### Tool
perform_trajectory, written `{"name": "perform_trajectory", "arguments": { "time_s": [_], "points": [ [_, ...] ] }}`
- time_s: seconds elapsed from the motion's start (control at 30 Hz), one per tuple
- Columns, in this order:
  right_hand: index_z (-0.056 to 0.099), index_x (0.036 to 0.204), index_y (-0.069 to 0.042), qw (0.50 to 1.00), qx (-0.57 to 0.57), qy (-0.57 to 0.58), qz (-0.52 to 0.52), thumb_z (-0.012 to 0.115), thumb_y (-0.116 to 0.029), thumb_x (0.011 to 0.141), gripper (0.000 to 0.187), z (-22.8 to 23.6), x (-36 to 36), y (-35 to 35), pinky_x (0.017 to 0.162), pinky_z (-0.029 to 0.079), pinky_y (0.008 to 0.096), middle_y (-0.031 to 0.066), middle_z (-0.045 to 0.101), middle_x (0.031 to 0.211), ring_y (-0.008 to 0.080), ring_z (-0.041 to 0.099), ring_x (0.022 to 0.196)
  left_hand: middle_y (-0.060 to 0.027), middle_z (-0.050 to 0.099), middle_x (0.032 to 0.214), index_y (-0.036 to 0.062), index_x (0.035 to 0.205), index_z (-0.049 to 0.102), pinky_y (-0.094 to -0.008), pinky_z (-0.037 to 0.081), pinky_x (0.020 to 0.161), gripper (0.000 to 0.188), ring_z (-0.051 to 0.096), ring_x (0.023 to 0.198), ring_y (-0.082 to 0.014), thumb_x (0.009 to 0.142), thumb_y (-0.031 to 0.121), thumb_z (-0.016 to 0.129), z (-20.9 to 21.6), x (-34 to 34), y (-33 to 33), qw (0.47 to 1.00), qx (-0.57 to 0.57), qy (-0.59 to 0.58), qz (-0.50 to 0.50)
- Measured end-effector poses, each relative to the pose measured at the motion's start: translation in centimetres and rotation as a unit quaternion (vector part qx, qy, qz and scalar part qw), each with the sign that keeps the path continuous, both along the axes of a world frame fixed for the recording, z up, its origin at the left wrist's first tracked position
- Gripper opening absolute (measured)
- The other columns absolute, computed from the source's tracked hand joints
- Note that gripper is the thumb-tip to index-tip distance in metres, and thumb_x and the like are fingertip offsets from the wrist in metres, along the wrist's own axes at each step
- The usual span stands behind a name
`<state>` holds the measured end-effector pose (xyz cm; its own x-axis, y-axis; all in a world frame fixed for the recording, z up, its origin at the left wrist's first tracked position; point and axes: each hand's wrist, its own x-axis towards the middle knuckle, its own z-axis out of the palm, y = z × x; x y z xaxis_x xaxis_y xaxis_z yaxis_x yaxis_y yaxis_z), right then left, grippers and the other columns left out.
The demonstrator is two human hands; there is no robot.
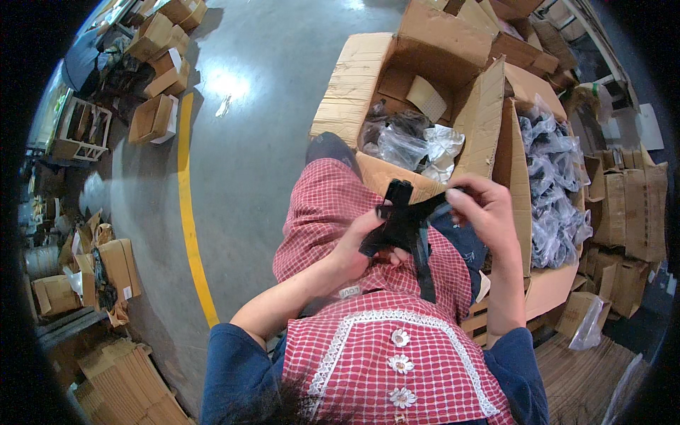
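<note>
Above my lap, my left hand (356, 243) grips a black strapped item (398, 225) with several dark bands, its thumb on top and fingertips showing beneath. One band is pulled out to the right, its end pinched between the thumb and fingers of my right hand (483, 205). Another strap (423, 273) hangs down over the red checked apron (326, 202). The exact kind of the black item cannot be made out. Just beyond my hands stands an open cardboard box (350, 81), with clear plastic bags (402, 147) and crumpled silvery wrapping (444, 145) inside.
To the right, another carton (511, 163) is filled with plastic-bagged dark items (556, 191). Flattened cardboard (584, 379) is stacked at lower right. A yellow floor line (187, 205) runs along my left; past it are small cartons (150, 119) and cardboard sheets (127, 382).
</note>
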<state>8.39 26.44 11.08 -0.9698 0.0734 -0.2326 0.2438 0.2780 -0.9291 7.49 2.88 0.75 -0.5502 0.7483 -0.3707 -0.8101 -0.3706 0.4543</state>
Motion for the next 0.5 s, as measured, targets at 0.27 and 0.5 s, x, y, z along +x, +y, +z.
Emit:
{"name": "perform_trajectory", "arguments": {
  "time_s": [0.27, 0.5],
  "points": [
    [0.056, 0.112, 0.002, 0.917, -0.387, -0.063, -0.081, 0.062, -0.012, 0.09, 0.027, -0.9, 2.4, 0.1, 0.053, 0.061, 0.0347, 0.0201, 0.071, 0.079, 0.0274, 0.072, 0.062, -0.0126, 0.064, 0.118, 0.0032, 0.131, 0.047, -0.0324, 0.058, 0.084, 0.042, 0.069, 0.096, -0.0194, 0.107, 0.038, 0.044, 1.4, -0.4, 0.5, 0.986, 0.022, 0.041, 0.162],
    [0.055, 0.12, 0.0, 0.829, -0.51, -0.191, -0.128, 0.057, -0.023, 0.099, 0.031, -3.9, 5.7, -4.0, 0.059, 0.063, 0.0325, 0.023, 0.073, 0.088, 0.0307, 0.074, 0.071, -0.0115, 0.061, 0.126, 0.0014, 0.137, 0.043, -0.0403, 0.054, 0.097, 0.043, 0.066, 0.108, -0.025, 0.108, 0.033, 0.044, 1.7, -0.6, 0.2, 0.974, 0.022, 0.058, 0.22]
  ]
}}
